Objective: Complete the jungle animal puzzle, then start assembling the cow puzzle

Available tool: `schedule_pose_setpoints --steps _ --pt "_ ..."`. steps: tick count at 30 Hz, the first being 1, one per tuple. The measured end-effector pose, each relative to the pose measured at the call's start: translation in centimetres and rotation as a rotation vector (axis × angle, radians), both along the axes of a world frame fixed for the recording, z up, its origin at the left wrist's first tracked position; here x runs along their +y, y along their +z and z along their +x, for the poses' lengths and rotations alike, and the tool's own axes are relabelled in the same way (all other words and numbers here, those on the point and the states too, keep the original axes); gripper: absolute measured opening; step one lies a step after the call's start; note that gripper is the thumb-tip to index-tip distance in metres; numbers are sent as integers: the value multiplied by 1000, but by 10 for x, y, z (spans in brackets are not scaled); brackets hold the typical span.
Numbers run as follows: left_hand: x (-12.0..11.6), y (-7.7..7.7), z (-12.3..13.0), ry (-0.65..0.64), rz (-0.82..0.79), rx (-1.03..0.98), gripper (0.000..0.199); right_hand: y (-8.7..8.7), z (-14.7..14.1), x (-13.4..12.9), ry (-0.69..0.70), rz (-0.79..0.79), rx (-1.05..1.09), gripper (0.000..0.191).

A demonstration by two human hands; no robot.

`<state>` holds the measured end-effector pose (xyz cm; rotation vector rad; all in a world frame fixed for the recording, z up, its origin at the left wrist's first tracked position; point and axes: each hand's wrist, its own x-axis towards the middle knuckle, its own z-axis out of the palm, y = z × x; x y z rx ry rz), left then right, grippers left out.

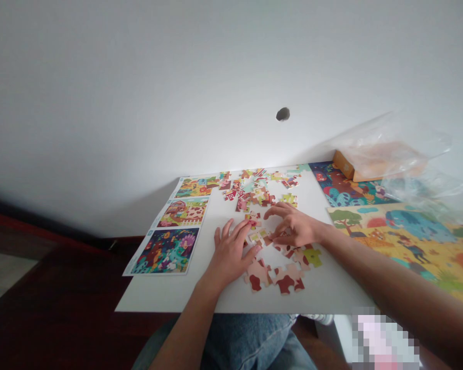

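Loose jigsaw puzzle pieces lie on the white table (224, 293) in front of me. My left hand (231, 250) rests with its fingers apart, its fingertips touching the left side of a green and cream puzzle piece (259, 237). My right hand (293, 226) is curled in from the right, thumb and fingertips pinched at a small puzzle piece (268, 240) beside it; the fingers partly hide this piece. Closer to me are cow-patterned pieces, cream with brown patches (287, 280). A yellow-green piece (312, 256) sits below my right wrist.
More pieces (254, 198) are scattered toward the wall. A picture sheet (170, 250) with three scenes lies at the left. On the right are an assembled yellow animal puzzle (370, 234), a dark blue puzzle (324, 177), an orange box (344, 165) and clear plastic bags (412, 136).
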<state>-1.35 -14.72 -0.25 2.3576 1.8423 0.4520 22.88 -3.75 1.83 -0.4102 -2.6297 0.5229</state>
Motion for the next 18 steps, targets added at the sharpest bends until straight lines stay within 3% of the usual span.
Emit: schedule_pose_setpoints --steps 5,11,18 --pt "1 4 -5 11 -39 -21 48 -1 1 0 11 19 15 12" --pt "2 2 -8 -6 -33 -20 52 1 1 -1 2 36 -20 41" --pt "3 -1 -7 6 -3 -12 52 2 -2 -3 34 52 -77 28"
